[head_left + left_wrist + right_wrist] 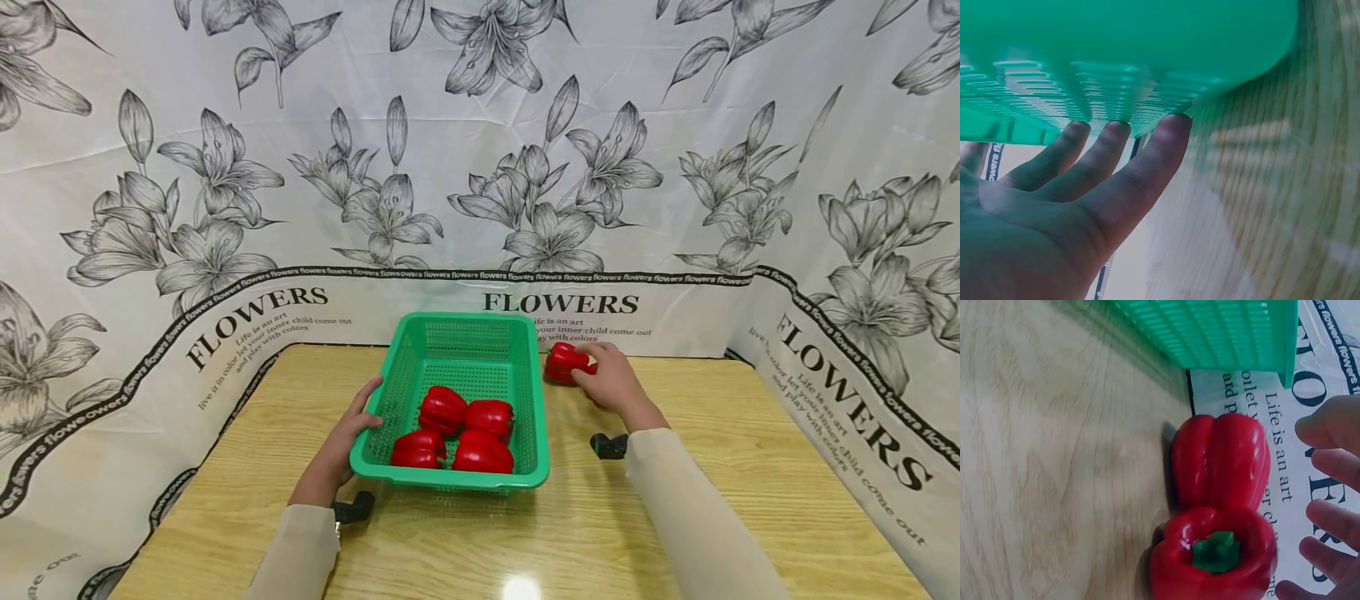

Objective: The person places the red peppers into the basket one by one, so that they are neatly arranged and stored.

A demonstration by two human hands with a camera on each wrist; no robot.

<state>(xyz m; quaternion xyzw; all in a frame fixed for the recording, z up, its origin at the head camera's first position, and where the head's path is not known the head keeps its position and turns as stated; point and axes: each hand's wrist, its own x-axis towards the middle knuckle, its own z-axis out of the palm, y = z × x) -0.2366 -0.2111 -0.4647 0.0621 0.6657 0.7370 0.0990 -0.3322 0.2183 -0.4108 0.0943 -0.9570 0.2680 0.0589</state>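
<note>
The two hands are well apart. The left hand (pixel 341 443) reaches forward along the near left side of the green plastic basket (pixel 450 478), fingers extended and spread, with digits at the rim; the left wrist view shows three fingertips against the slotted outer wall. It grips nothing. The right forearm, in a cream sleeve (pixel 697 508), runs forward and inward across the table (pixel 787 500). The right hand (pixel 611 379) bends toward the basket's far right corner, thumb and fingers spread beside two red bell peppers; the right wrist view shows a gap between digits and peppers.

Those two lie touching on the table, just right of the basket. The pepper nearer the basket (pixel 1221 459) rests on its side, its grooves and long axis running from the basket toward its neighbor. The other pepper (pixel 1175 569) turns its green stem toward the wrist camera, so its long axis points roughly at the lens.

The basket's long axis runs away from the person. Four more red bell peppers (pixel 442 410) cluster in its near half; which way their stems point is hard to tell.
</note>
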